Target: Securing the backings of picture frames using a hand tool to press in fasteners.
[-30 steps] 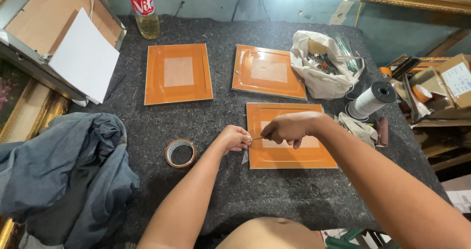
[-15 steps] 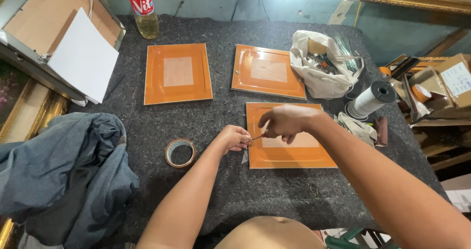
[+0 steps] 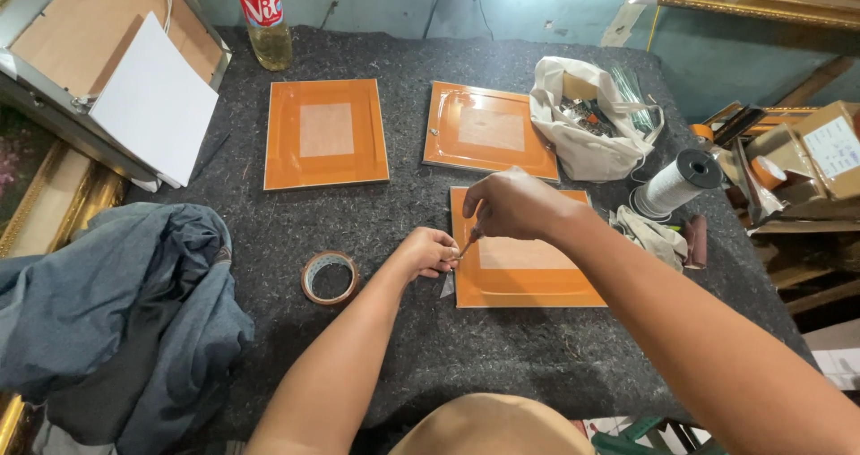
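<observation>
Felt, dark grey and speckled, covers the table (image 3: 403, 347) right to its near edge at the bottom of the frame, with bare room in front of my forearms. My left hand (image 3: 430, 251) rests at the left edge of the nearest orange frame (image 3: 528, 280), fingers pinched together on a small clear scrap there. My right hand (image 3: 515, 206) hovers over that frame's upper left corner, fingers closed on a thin brown tool whose tip points toward my left hand. Just left of centre lies a tape roll (image 3: 329, 277), apart from a heap of blue cloth (image 3: 107, 321) at lower left. Farther back sit two more orange frames (image 3: 325, 133), with a strip of felt between them. A bottle (image 3: 265, 21) stands at the far edge, a white bag (image 3: 587, 119) at upper right.
</observation>
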